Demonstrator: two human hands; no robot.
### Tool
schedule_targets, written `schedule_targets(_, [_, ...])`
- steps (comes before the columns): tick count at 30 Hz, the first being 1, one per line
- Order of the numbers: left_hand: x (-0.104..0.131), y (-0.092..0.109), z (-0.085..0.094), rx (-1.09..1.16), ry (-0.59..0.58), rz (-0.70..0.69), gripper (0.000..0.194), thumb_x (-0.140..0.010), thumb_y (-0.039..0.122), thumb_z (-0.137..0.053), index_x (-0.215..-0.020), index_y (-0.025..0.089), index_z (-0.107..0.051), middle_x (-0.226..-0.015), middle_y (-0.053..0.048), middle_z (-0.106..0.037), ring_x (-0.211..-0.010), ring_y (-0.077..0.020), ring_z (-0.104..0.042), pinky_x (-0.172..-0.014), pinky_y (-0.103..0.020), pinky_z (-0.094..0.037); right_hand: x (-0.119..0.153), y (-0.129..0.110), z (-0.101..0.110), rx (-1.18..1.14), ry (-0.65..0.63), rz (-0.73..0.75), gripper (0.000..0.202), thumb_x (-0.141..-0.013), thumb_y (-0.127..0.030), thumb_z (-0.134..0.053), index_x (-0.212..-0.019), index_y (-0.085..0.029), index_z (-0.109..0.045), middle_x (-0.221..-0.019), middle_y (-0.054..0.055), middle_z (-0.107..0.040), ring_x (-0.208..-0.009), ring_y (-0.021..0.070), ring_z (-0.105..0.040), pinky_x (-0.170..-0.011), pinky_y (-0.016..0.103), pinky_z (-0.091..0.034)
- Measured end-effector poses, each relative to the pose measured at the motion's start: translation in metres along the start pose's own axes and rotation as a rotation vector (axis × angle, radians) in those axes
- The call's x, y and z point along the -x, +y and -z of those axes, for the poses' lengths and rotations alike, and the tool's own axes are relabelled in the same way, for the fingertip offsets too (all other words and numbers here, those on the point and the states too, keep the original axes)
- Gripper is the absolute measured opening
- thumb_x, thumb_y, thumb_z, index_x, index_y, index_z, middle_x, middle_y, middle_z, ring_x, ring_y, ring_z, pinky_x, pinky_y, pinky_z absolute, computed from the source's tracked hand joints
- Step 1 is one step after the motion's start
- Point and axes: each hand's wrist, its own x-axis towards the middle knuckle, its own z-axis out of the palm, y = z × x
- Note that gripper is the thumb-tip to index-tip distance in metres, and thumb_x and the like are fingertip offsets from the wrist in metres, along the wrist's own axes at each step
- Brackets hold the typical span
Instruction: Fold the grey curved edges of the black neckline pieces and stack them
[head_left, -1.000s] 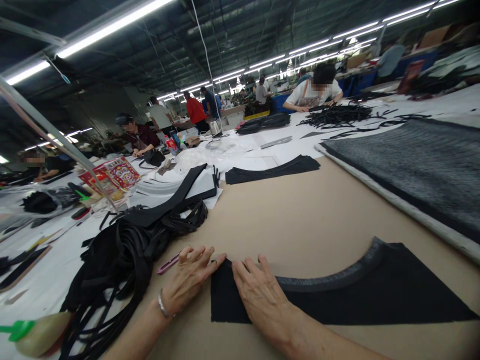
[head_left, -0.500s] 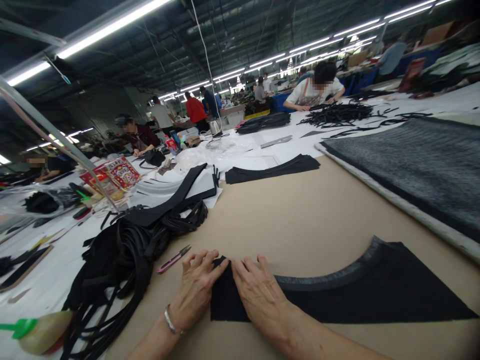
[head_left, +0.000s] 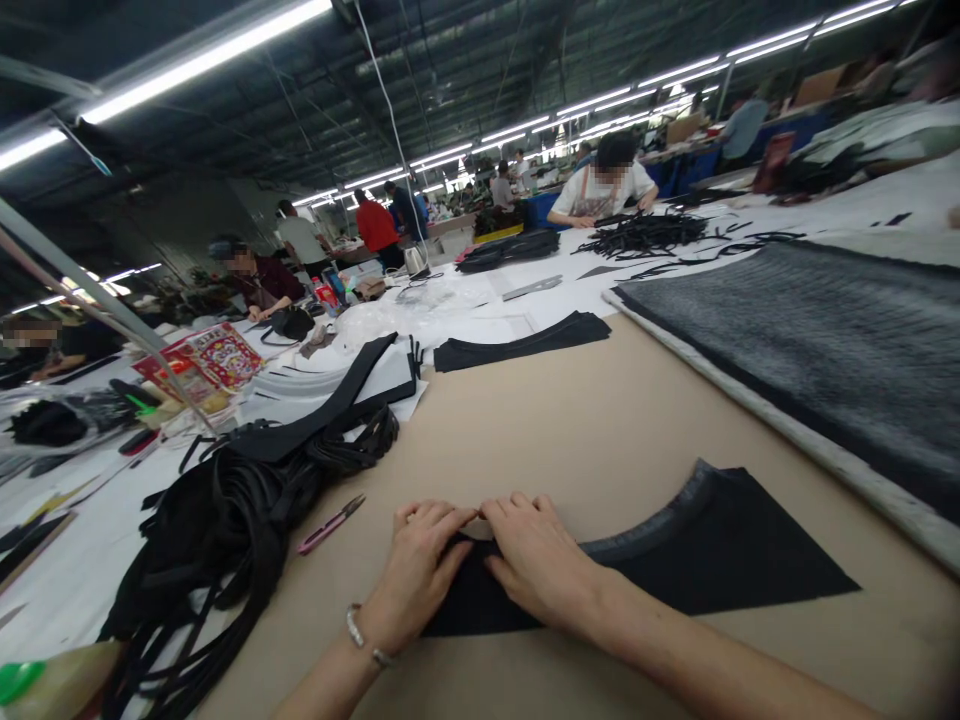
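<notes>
A black fabric piece [head_left: 750, 550] with a curved upper edge lies flat on the tan board. Along that curve runs a grey strip [head_left: 649, 525]. At the piece's left end, my left hand [head_left: 431, 550], with a bracelet on the wrist, pinches the top edge between thumb and fingers. Close beside it, my right hand [head_left: 536, 550] grips the same edge, its fingertips almost meeting the left ones. The edge under the fingers is partly hidden. Pink-handled thread snips [head_left: 330, 525] lie to the left of my hands.
A heap of black strips [head_left: 232, 520] lies left on the tan board [head_left: 525, 430]. Another black curved piece [head_left: 521, 342] is farther back. Grey-black fabric [head_left: 810, 330] covers the right side. A green-capped bottle [head_left: 67, 680] is at lower left. A co-worker [head_left: 604, 185] sits across the table.
My hands have moved right along the curved edge and now pinch it instead of lying flatter on the piece. The right end of the fabric has shifted a little. The camera view has turned slightly.
</notes>
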Motion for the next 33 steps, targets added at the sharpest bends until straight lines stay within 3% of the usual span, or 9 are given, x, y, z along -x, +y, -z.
schedule_targets(5, [-0.010, 0.009, -0.002, 0.039, -0.095, -0.003, 0.024, -0.082, 0.012, -0.058, -0.100, 0.027, -0.064, -0.098, 0.001, -0.065, -0.099, -0.0181, -0.055, -0.094, -0.039, -0.032, 0.003, 0.009, 0.009, -0.021, -0.098, -0.027, 0.022, -0.078, -0.015, -0.050, -0.098, -0.016, -0.060, -0.097, 0.010, -0.066, -0.099, 0.0272, -0.055, -0.089, 0.044, -0.033])
schedule_targets(11, [-0.013, 0.013, -0.001, 0.044, -0.117, -0.009, 0.022, -0.081, 0.008, -0.054, -0.088, 0.025, -0.066, -0.092, 0.001, -0.063, -0.094, -0.0178, -0.054, -0.088, -0.034, -0.037, 0.001, 0.015, 0.008, -0.051, -0.088, -0.011, 0.020, -0.076, -0.012, -0.049, -0.087, -0.017, -0.064, -0.088, 0.008, -0.068, -0.088, 0.0237, -0.060, -0.078, 0.034, -0.037])
schedule_targets(17, [-0.011, 0.019, -0.004, 0.055, -0.113, -0.022, 0.030, -0.086, 0.006, -0.043, -0.088, 0.024, -0.067, -0.090, -0.002, -0.060, -0.092, -0.0167, -0.053, -0.082, -0.029, -0.042, 0.004, 0.022, 0.000, -0.108, -0.054, 0.013, 0.018, -0.074, -0.013, -0.051, -0.084, -0.019, -0.064, -0.086, 0.004, -0.067, -0.079, 0.0183, -0.060, -0.066, 0.027, -0.036])
schedule_targets(33, [-0.005, 0.010, -0.010, 0.036, -0.146, -0.073, 0.036, -0.088, 0.006, -0.042, -0.100, 0.027, -0.068, -0.095, 0.000, -0.063, -0.093, -0.0141, -0.056, -0.084, -0.025, -0.046, 0.008, 0.031, -0.005, -0.165, -0.049, 0.089, 0.020, -0.076, -0.010, -0.049, -0.088, -0.019, -0.062, -0.090, 0.004, -0.064, -0.084, 0.0171, -0.058, -0.073, 0.025, -0.039])
